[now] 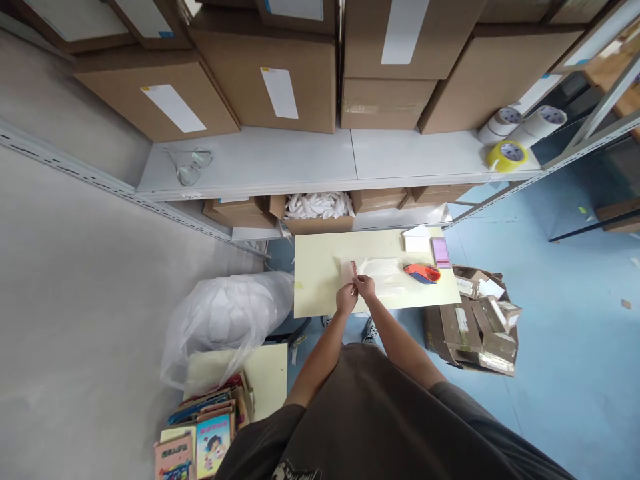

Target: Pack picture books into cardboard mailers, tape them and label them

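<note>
Both my hands are together over the pale yellow table (320,250). My left hand (347,298) is closed at the lower edge of a clear plastic bag (385,283), with its fingertips against those of the other hand. My right hand (365,287) pinches the same bag just to the right. A small reddish strip (354,268) shows on the bag above my fingers. White content, too blurred to name, lies in the bag's right part. Beside it rests an orange-and-blue tool (423,273). White cards (417,240) and a purple stack (441,253) sit at the table's right end.
Behind the table stands a shelf (300,157) with cardboard boxes (270,83), glasses (193,167) and tape rolls (507,155). Below is an open box of white items (320,205). A large plastic sack (225,313) and books (213,440) are left; a scrap-filled carton (440,333) is right.
</note>
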`<state>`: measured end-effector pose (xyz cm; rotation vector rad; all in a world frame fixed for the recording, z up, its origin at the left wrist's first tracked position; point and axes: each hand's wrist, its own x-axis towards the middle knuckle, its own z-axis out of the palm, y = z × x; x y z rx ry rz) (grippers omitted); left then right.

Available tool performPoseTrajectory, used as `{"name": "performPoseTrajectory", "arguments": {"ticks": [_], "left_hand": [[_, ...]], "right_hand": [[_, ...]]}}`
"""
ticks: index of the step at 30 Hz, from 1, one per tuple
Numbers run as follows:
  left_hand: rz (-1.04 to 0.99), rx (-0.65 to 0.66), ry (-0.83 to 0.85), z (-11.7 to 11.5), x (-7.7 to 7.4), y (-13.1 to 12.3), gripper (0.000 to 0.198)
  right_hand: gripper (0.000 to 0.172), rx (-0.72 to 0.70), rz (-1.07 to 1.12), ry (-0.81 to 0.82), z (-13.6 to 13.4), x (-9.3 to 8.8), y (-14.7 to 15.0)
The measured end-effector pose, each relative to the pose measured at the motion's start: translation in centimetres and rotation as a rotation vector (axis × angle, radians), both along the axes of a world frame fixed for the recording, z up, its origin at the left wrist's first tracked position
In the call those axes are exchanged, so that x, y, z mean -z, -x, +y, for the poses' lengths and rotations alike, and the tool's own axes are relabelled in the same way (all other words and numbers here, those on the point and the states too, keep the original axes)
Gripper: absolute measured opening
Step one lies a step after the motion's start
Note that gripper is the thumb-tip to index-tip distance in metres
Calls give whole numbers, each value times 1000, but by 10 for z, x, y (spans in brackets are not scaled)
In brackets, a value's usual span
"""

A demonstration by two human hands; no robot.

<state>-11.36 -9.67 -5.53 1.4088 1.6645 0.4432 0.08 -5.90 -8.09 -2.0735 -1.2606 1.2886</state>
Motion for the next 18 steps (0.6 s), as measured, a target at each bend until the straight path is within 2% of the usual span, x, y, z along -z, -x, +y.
{"name": "performPoseTrajectory", "arguments": {"ticks": [2, 4, 7, 9, 11, 14, 16, 18], "left_hand": [[-110, 101, 38, 0, 6, -2, 31], [-162, 104, 65, -1, 13, 2, 35], [-73, -38, 68, -1, 22, 15, 41], [29, -134, 81, 2, 27, 24, 47], [106, -234, 135, 7, 31, 29, 54], [161, -330, 219, 16, 35, 27, 60], [196, -294, 211, 20, 37, 21, 62], [253, -224, 170, 22, 38, 12, 67]], "right_hand": [[29, 6, -121, 60, 3, 3, -11], [30, 3, -177, 87, 4, 7, -22], [39, 39, -208, 75, 3, 11, -35], [49, 40, -197, 10, 1, 13, -37], [55, -44, -134, -86, -4, 17, -36], [60, -294, -27, -150, -16, 29, -30], [67, -416, -4, -113, -28, 40, -28], [73, -445, -7, -78, -39, 51, -28]]}}
